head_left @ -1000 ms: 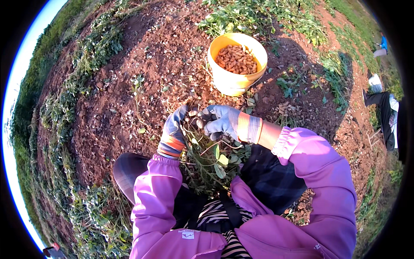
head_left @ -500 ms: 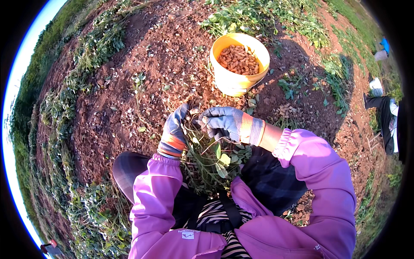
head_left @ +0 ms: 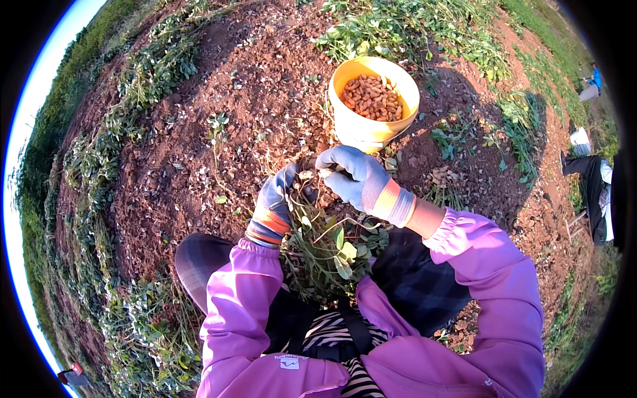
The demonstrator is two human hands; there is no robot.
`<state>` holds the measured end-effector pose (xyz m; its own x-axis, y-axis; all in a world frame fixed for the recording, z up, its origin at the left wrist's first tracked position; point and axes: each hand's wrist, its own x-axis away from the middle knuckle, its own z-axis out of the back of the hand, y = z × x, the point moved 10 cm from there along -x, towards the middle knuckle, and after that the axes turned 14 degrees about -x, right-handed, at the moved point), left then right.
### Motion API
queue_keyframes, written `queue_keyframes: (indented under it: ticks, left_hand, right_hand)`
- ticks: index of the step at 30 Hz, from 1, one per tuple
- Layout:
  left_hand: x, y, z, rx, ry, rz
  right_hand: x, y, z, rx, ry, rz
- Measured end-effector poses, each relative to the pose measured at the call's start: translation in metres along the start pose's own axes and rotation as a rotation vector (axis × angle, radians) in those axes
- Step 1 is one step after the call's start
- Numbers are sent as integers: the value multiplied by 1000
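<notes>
My left hand, in a grey and orange glove, is closed round the root end of a pulled peanut plant. Its leafy stems hang down between my crossed legs. Just right of it my right hand, gloved alike, has thumb and forefinger pinched at the roots. A pale peanut pod seems to sit at those fingertips, partly hidden. Beyond my hands stands a yellow bucket partly filled with peanuts in their shells.
A small pile of peanuts lies on the reddish soil right of my right hand. Rows of pulled plants run along the left. At the far right are a white bucket and other people, partly in view.
My right hand has risen slightly away from the left, its fingers now pinching by the roots. The left hand keeps its hold on the plant. The whole view has shifted a little.
</notes>
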<state>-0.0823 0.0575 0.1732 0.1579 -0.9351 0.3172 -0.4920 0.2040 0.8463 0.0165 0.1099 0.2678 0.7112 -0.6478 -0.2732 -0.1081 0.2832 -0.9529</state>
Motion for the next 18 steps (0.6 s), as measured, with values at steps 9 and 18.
queue_keyframes:
  ticks: [9, 18]
  left_hand:
    - [0, 8, -7, -497, -86, -143]
    - [8, 10, -14, -1040, -119, -465]
  right_hand:
    - [-2, -15, -21, 336, -142, 124]
    - [-3, 6, -22, 542, -175, -30]
